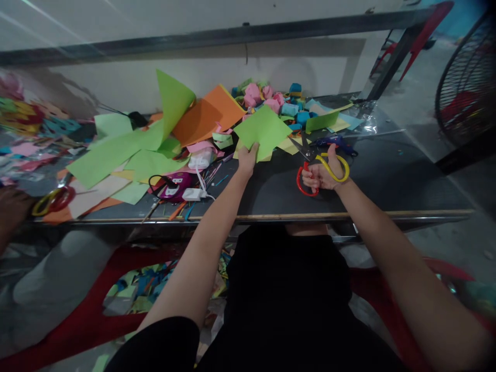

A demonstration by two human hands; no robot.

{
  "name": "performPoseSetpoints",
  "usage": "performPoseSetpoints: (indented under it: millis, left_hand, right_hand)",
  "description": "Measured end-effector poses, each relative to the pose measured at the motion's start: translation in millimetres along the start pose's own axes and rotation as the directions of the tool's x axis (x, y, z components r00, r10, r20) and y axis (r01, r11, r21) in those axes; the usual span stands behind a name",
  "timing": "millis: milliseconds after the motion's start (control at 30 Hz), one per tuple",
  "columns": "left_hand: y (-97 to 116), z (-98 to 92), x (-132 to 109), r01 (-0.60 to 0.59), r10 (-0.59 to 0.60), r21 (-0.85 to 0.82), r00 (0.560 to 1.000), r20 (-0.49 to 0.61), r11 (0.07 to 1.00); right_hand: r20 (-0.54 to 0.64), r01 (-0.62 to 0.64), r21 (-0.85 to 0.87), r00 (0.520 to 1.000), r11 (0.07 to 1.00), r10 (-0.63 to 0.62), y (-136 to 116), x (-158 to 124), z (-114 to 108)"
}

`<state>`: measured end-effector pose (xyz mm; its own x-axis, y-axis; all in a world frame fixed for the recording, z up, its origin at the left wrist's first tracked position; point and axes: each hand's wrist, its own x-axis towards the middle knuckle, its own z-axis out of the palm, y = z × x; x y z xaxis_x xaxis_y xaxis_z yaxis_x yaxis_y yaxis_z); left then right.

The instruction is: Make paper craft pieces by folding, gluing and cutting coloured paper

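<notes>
My left hand (248, 157) pinches the near corner of a bright green paper sheet (265, 129), which is tilted up over the table. In my right hand (323, 173) is a pair of scissors (308, 154) with one red and one yellow handle loop. Their dark blades are spread and point toward the green sheet, a little apart from it. Yellow paper (287, 146) lies under the sheet's right edge. Just beyond the scissors rests a dark blue tool (336, 144), perhaps a glue gun.
Pink and blue folded paper pieces (252, 94) are heaped by the wall. Left of me lie orange (211, 116) and green sheets (116, 152), and a purple power strip (176, 187) with cords. Another person's hand (15, 206) is near other scissors (54, 200). A fan (468, 77) stands at right.
</notes>
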<state>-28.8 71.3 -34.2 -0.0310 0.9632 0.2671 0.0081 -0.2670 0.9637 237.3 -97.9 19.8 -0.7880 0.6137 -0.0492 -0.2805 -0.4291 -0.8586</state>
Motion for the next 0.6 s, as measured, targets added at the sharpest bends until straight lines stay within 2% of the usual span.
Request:
performPoseSetpoints:
  millis: [67, 333, 533, 600]
  left_hand:
    - [5.3, 1.7, -2.6, 0.026, -0.025, 0.017, 0.999, -0.041, 1.000]
    - [8.7, 2.5, -4.6, 0.005, -0.005, 0.008, 0.999, -0.041, 1.000]
    - [3.4, 2.0, -1.5, -0.015, 0.015, 0.018, 0.999, -0.034, 1.000]
    - [3.5, 1.5, -1.8, -0.025, 0.025, -0.007, 1.000, 0.005, 1.000]
  right_hand:
    - [-0.005, -0.009, 0.007, 1.000, 1.000, 0.009, -0.3, -0.2, -1.0]
    - [0.111, 0.018, 0.038, 0.994, 0.999, -0.022, -2.6, 2.4, 3.9]
    - [0.030, 0.011, -0.018, 0.999, 1.000, -0.011, -1.3, 1.0, 2.4]
    - [-0.016, 0.010, -0.051, 1.000, 0.999, -0.011, 0.2, 0.3, -0.9]
